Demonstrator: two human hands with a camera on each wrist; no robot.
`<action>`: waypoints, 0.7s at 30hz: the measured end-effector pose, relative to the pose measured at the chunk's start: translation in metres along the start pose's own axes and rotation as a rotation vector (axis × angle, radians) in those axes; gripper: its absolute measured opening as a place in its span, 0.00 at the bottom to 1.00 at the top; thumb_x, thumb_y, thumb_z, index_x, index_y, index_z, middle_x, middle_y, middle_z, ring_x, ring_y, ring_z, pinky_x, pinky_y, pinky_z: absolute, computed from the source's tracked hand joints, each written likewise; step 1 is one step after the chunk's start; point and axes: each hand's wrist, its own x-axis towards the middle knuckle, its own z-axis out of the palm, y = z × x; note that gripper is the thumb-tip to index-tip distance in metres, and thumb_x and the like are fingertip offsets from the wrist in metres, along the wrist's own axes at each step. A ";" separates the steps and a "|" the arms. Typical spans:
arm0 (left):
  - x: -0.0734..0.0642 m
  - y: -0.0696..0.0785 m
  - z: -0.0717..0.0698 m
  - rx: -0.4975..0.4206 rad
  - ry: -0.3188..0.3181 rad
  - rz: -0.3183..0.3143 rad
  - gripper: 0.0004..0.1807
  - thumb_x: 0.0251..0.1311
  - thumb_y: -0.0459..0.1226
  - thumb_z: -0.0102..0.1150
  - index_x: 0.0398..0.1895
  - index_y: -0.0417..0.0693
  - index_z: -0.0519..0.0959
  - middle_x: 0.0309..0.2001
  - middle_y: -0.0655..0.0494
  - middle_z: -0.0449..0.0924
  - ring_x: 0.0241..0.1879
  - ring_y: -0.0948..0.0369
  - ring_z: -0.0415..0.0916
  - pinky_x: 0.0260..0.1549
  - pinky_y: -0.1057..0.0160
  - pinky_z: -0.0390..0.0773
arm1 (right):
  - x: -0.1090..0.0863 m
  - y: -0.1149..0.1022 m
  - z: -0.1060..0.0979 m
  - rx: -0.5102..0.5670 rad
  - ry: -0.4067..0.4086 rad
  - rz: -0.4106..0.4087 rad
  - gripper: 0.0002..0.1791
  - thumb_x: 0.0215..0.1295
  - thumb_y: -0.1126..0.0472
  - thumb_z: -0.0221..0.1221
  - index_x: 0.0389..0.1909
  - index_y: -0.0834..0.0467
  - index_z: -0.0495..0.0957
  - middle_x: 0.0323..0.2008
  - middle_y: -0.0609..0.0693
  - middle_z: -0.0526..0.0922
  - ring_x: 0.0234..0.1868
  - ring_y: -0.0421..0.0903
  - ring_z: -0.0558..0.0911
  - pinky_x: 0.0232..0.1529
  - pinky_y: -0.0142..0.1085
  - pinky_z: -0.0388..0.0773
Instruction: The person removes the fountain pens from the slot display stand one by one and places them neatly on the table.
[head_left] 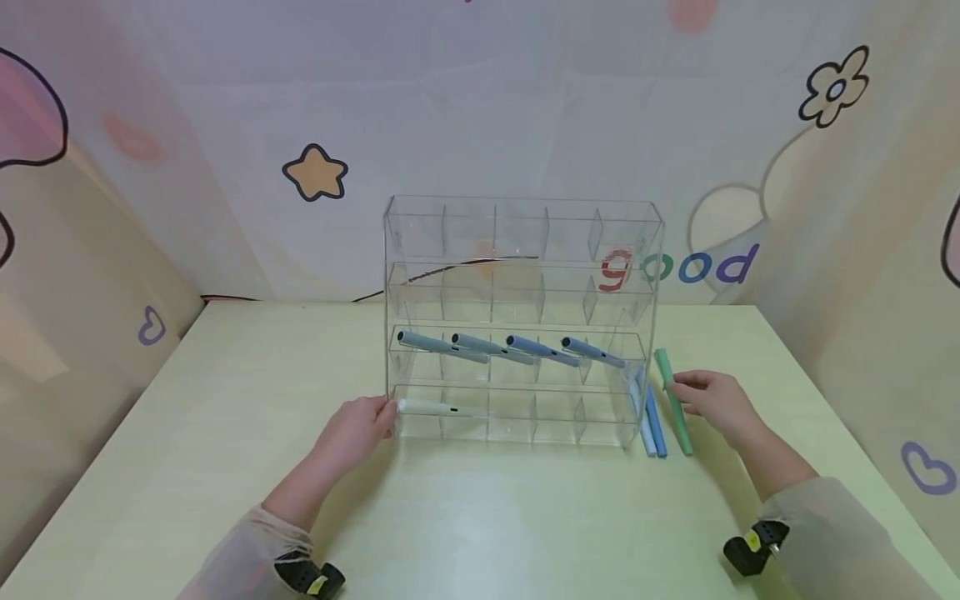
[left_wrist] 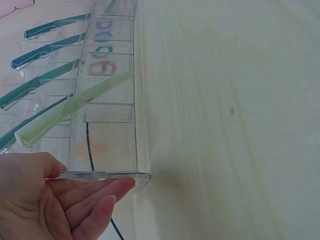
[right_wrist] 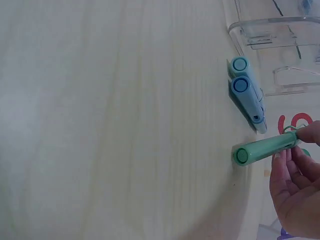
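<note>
A clear acrylic rack (head_left: 525, 198) with several tiers of compartments stands on the table. My left hand (head_left: 358, 429) pinches its left side wall, thumb on one face and fingers on the other in the left wrist view. Beside that hand, a pale marker pen (head_left: 427, 407) lies in the lowest tier's left part. The tier above holds several tilted pens, grey-blue ones (head_left: 435, 342) at left and blue ones (head_left: 590, 350) at right. Right of the rack, my right hand (head_left: 716, 404) pinches a green marker pen (right_wrist: 262, 150) by its clip-side part.
A blue marker pen (head_left: 656, 425) and a light blue one (head_left: 645, 427) lie side by side against the rack's right side. The pale table (head_left: 480, 517) extends in front. Printed curtains (head_left: 225, 208) hang behind and along both sides.
</note>
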 end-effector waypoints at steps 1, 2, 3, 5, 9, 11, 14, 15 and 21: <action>-0.001 0.000 0.000 0.000 0.000 -0.002 0.16 0.68 0.38 0.42 0.39 0.36 0.79 0.26 0.51 0.80 0.26 0.59 0.76 0.19 0.63 0.67 | 0.001 0.001 0.000 -0.006 -0.005 0.005 0.30 0.70 0.52 0.48 0.59 0.75 0.64 0.56 0.71 0.69 0.49 0.57 0.77 0.46 0.40 0.76; -0.001 0.000 0.000 -0.002 0.001 -0.001 0.16 0.68 0.38 0.42 0.38 0.36 0.79 0.25 0.52 0.80 0.25 0.59 0.75 0.19 0.63 0.67 | 0.003 0.002 0.000 -0.006 -0.007 0.012 0.30 0.70 0.52 0.48 0.59 0.75 0.64 0.56 0.71 0.69 0.49 0.57 0.77 0.45 0.39 0.76; -0.002 0.000 0.000 -0.005 0.002 0.003 0.16 0.68 0.38 0.42 0.38 0.37 0.79 0.25 0.52 0.79 0.24 0.60 0.74 0.19 0.63 0.66 | 0.004 0.003 0.001 -0.007 -0.007 0.021 0.30 0.70 0.53 0.48 0.58 0.75 0.64 0.55 0.71 0.69 0.49 0.57 0.77 0.44 0.38 0.76; -0.002 0.000 0.000 -0.012 0.005 0.012 0.16 0.68 0.38 0.42 0.35 0.37 0.78 0.24 0.52 0.78 0.21 0.61 0.70 0.18 0.64 0.65 | 0.006 0.004 0.001 -0.017 -0.002 0.039 0.29 0.70 0.53 0.48 0.58 0.76 0.64 0.55 0.71 0.69 0.48 0.56 0.77 0.43 0.37 0.77; -0.001 0.000 -0.001 -0.018 0.010 0.013 0.16 0.68 0.38 0.42 0.34 0.38 0.78 0.23 0.53 0.76 0.18 0.61 0.64 0.18 0.64 0.63 | 0.012 0.006 0.004 -0.042 -0.002 0.044 0.27 0.69 0.56 0.49 0.56 0.77 0.65 0.52 0.72 0.71 0.44 0.54 0.80 0.41 0.37 0.77; -0.002 -0.001 -0.001 -0.007 0.009 0.003 0.16 0.68 0.38 0.42 0.35 0.37 0.78 0.23 0.53 0.77 0.18 0.61 0.65 0.17 0.64 0.63 | 0.015 0.007 0.005 -0.056 -0.016 0.045 0.26 0.68 0.58 0.50 0.55 0.77 0.66 0.50 0.72 0.72 0.42 0.52 0.80 0.41 0.38 0.77; -0.002 -0.001 -0.001 -0.009 -0.002 -0.009 0.16 0.68 0.39 0.42 0.39 0.37 0.79 0.24 0.53 0.78 0.20 0.61 0.68 0.18 0.64 0.63 | 0.017 0.008 0.005 -0.104 -0.030 0.045 0.25 0.67 0.59 0.50 0.53 0.78 0.67 0.48 0.72 0.74 0.39 0.52 0.81 0.40 0.39 0.77; -0.001 -0.001 -0.001 -0.011 -0.004 -0.008 0.16 0.68 0.39 0.42 0.40 0.37 0.79 0.25 0.53 0.78 0.20 0.61 0.68 0.18 0.64 0.64 | 0.017 0.008 0.005 -0.119 -0.031 0.047 0.25 0.67 0.59 0.50 0.53 0.78 0.68 0.47 0.71 0.74 0.39 0.52 0.81 0.40 0.40 0.77; 0.001 -0.002 0.000 -0.006 -0.007 -0.006 0.17 0.68 0.39 0.41 0.39 0.37 0.78 0.24 0.53 0.78 0.20 0.61 0.67 0.18 0.64 0.64 | 0.018 0.007 0.006 -0.155 -0.054 0.066 0.24 0.67 0.59 0.49 0.52 0.77 0.68 0.46 0.70 0.75 0.40 0.54 0.79 0.39 0.40 0.78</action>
